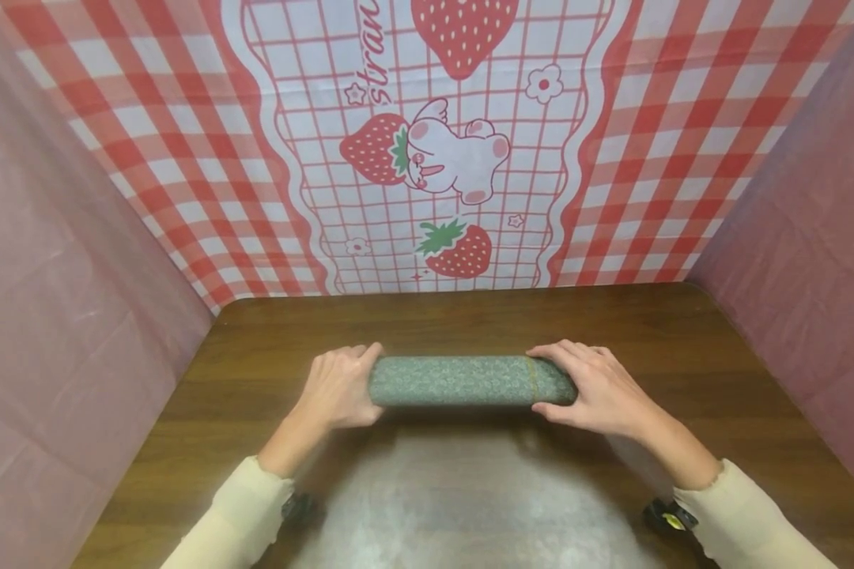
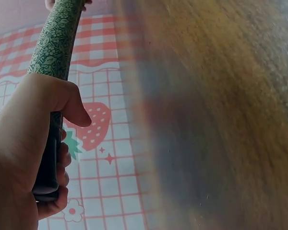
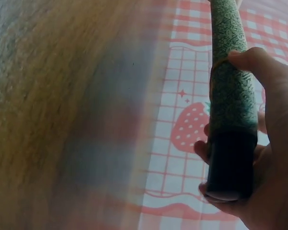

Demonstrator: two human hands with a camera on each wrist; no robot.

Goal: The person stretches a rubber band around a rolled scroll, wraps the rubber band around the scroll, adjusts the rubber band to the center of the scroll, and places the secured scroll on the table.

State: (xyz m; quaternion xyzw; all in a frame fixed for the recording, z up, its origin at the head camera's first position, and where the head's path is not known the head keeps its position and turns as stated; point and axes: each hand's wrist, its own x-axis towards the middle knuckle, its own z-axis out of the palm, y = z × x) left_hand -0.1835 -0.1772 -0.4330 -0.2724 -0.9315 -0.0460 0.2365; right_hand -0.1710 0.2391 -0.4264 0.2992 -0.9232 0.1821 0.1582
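Observation:
My two hands hold a rolled-up scroll [image 1: 455, 381] level above the wooden table, one at each end. It has a green leaf-and-flower pattern and a thin yellowish cord [image 1: 532, 379] round it near the right end. The left hand [image 1: 343, 386] grips the left end, thumb on the near side; a dark end piece [image 2: 49, 163] shows inside that grip in the left wrist view. My right hand [image 1: 598, 387] grips the other end, its fingers curled round a black end piece [image 3: 231, 160] in the right wrist view. The hands hide both end pieces in the head view.
The brown wooden table [image 1: 199, 458] has a bright glare on its near middle. Behind it hangs a red-and-white checked cloth [image 1: 648, 118] with strawberries. Pink curtains [image 1: 50, 276] close off both sides. Dark wrist devices [image 1: 665, 515] sit under the cream sleeves.

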